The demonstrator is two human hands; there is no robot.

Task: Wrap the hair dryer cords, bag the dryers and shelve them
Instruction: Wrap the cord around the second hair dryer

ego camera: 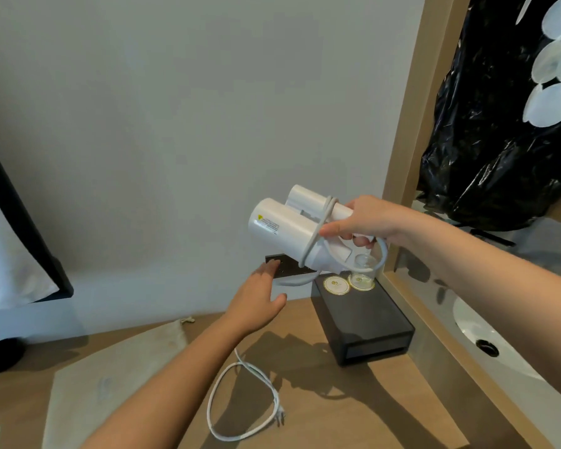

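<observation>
White and folded, the hair dryer point(282, 228) is held in the air above the far end of the wooden counter point(337, 400), close to the pale wall; the right hand point(366, 218) grips it by the handle end, fingers curled round it and the thumb laid along the side; its pale cord point(308, 251) is wound in a couple of turns round barrel and handle together, and a loose loop hangs just beneath the gripping fingers; the rest of the cord drops behind the left hand point(259, 296) and lies in an open loop on the counter, ending in the plug point(280, 416), which rests flat on the wood; the left hand is released, fingers straight and slightly spread, their tips at the edge of a black wall socket point(284, 268), though whether they touch it cannot be told; a beige cloth bag point(117, 377) lies flat on the counter to the left, well apart from the dryer; a black box point(370, 322) stands against the wall under the dryer, carrying a round coaster point(337, 285) and, beside it, a clear glass point(365, 265); to the right sits a white sink point(476, 325); above it hangs a black plastic bag point(499, 124).
</observation>
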